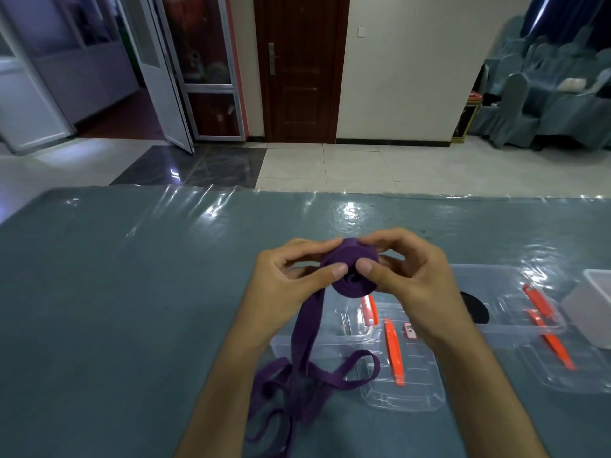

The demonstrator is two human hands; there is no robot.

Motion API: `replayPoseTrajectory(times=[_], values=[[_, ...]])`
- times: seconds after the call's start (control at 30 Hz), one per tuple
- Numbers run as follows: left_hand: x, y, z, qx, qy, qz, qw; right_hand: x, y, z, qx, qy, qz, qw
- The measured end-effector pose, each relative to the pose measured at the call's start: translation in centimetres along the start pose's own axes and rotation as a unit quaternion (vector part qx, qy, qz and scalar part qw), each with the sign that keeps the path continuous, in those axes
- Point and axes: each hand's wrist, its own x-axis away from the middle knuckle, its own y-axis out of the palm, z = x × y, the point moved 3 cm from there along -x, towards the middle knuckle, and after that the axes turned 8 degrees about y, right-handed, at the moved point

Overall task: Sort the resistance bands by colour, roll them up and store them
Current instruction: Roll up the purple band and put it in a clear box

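Both my hands are holding one purple resistance band above the table, in the middle of the frame. My left hand is pinching the half-made roll from the left side, with the thumb in front and the fingers curled behind it. My right hand is gripping the same roll from the right side, its thumb pressing on the front face near the centre. The loose part of the band is hanging down from the roll and is lying in twisted loops on the table at the lower centre of the frame, between my forearms. Under my right hand, clear plastic boxes with orange clips are standing on the table, and something black is lying in one of them; I cannot tell what it is. At the right edge, a white container is partly showing.
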Motion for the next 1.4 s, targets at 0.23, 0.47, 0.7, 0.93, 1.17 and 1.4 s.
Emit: replayPoseTrajectory(times=[0.23, 0.47, 0.7, 0.93, 1.17, 1.4], values=[[-0.1, -0.6, 0.4, -0.078, 0.051, 0.028, 0.995, 0.3, -0.1, 0.3, 0.014, 0.025, -0.049, 0.998], [0.5, -0.7, -0.4, 0.027, 0.025, -0.009, 0.999, 0.9, 0.5, -0.1, 0.022, -0.049, 0.020, 0.998], [0.9, -1.3, -0.5, 0.003, 0.037, 0.028, 0.999, 1.5, 0.8, 0.4, -0.003, -0.019, -0.053, 0.998], [0.7, -1.4, 0.1, 0.011, 0.060, 0.052, 0.997, 1.5, 1.9, 0.3, -0.057, -0.063, 0.025, 0.996], [1.4, -1.2, -0.1, 0.025, 0.116, 0.082, 0.990, 1.4, 2.2, 0.2, -0.026, -0.048, -0.011, 0.998], [0.9, -1.1, 0.4, 0.041, 0.080, 0.053, 0.995, 1.4, 2.2, 0.0, -0.062, -0.039, 0.049, 0.996]])
